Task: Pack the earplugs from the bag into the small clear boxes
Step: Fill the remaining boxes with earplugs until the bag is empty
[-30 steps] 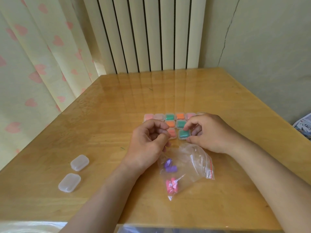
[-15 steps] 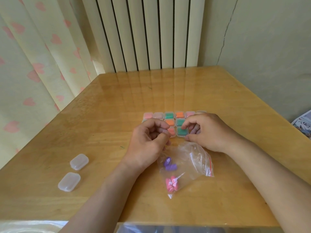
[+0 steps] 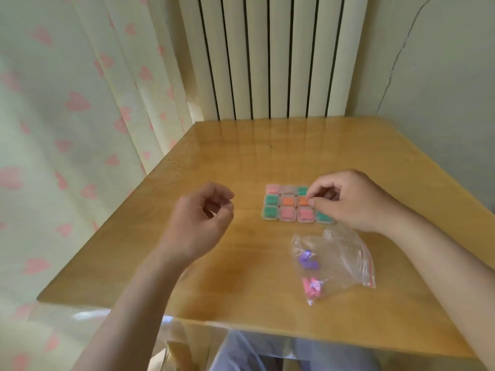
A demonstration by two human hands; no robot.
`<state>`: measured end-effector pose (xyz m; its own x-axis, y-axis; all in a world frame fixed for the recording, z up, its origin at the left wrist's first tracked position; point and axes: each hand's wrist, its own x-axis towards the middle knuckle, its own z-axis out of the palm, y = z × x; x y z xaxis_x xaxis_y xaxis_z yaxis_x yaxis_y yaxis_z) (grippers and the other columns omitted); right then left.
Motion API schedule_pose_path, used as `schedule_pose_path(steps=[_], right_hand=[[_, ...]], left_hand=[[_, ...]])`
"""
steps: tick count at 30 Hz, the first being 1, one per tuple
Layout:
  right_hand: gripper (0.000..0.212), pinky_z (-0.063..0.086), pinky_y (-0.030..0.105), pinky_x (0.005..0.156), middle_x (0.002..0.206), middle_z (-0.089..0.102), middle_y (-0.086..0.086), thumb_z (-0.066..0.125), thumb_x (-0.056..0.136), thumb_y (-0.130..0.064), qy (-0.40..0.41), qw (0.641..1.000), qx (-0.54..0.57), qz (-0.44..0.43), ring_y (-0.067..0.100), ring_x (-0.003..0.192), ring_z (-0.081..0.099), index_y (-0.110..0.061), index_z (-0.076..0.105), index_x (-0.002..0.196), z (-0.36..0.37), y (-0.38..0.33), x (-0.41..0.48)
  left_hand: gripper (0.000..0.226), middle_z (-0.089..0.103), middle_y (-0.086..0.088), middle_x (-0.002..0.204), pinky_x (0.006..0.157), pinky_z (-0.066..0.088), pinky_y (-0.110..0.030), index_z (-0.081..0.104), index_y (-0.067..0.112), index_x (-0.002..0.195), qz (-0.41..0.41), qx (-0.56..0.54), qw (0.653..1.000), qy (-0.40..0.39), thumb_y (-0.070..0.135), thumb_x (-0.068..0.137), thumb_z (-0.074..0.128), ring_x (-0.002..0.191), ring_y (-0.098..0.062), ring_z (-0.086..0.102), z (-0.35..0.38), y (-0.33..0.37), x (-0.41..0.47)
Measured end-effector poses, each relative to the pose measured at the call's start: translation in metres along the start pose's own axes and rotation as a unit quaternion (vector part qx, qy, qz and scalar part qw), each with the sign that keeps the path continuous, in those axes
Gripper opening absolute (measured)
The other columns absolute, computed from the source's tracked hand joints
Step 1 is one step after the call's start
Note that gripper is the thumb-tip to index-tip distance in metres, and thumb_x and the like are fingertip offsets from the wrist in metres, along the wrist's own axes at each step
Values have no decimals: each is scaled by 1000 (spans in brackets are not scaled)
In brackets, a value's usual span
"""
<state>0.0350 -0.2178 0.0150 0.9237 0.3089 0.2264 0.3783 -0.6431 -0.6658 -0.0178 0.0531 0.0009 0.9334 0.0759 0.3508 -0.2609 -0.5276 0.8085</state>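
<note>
Clear bag (image 3: 345, 253) lies flat holding purple earplugs (image 3: 308, 259) and pink earplugs (image 3: 312, 286); filled boxes (image 3: 288, 206) sit gridded just beyond

Glossy wooden surface (image 3: 267, 156) w/ white radiator (image 3: 267, 57) behind; heart-print curtain (image 3: 67, 103) at left, cracked pale wall (image 3: 442, 62) at right.
</note>
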Motion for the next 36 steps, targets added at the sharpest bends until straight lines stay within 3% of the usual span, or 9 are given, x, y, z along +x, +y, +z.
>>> schedule_pose_path(steps=[2,5,9,14,20,22,25,30,36], right_hand=[[18,43,8,58,66,68,-16,69,87,-9,-26,1000,-9,-6,-7,60,59,-25,76,81,6,-19,3],[17,46,11,60,66,68,-22,67,89,-11,-68,998,-6,-10,-11,68,62,-23,75,79,22,-47,5],[15,50,19,74,74,68,-14,65,88,-16,-95,994,-35,-40,-5,68,60,-24,75,79,52,-73,5],[16,47,13,66,75,66,-18,61,92,-18,-123,991,-38,-33,-4,72,60,-22,75,85,81,-85,4],[12,56,29,73,85,66,-13,59,94,-25,-72,997,14,13,7,78,64,-28,70,94,81,-80,-4],[10,57,33,70,88,69,-8,59,95,-32,-43,997,55,46,11,77,68,-31,69,97,75,-75,-8],[12,54,36,60,85,75,2,60,97,-23,-25,971,207,116,16,70,70,-21,70,103,61,-67,-18],[23,50,33,59,86,73,16,52,97,2,-42,900,413,133,28,75,69,-6,71,108,24,-45,-42],[19,54,31,62,96,72,23,56,94,5,-16,879,458,131,30,77,67,0,69,107,-5,-21,-62]], left_hand=[[15,65,13,93,72,49,-23,67,26,99,-25,122,992,-20,15,87,67,80,0,60,-23,-18,-5],[32,57,5,107,85,49,-32,63,26,115,-68,249,965,-53,27,84,71,98,-17,59,-35,-39,-9],[41,54,2,119,92,48,-37,57,28,125,-128,310,940,-68,34,86,68,110,-24,55,-34,-48,-10],[37,55,-1,122,83,41,-27,56,23,129,-135,318,934,-88,23,92,54,113,-23,54,-29,-56,-6],[26,67,10,104,81,53,-28,64,21,112,-42,144,988,-41,27,88,72,92,-10,64,-25,-33,-6],[21,68,13,99,74,54,-17,67,19,106,18,70,997,-35,26,88,75,90,0,64,-15,-11,-9],[22,71,3,97,70,52,-11,71,10,103,81,-2,996,-44,24,87,77,93,1,65,8,13,-11],[22,70,1,103,83,57,-20,71,10,103,142,-79,981,-103,6,83,78,97,-6,68,44,31,-13],[33,69,-2,112,90,57,-28,72,12,111,196,-90,967,-134,1,81,69,109,-19,67,80,46,-12]])
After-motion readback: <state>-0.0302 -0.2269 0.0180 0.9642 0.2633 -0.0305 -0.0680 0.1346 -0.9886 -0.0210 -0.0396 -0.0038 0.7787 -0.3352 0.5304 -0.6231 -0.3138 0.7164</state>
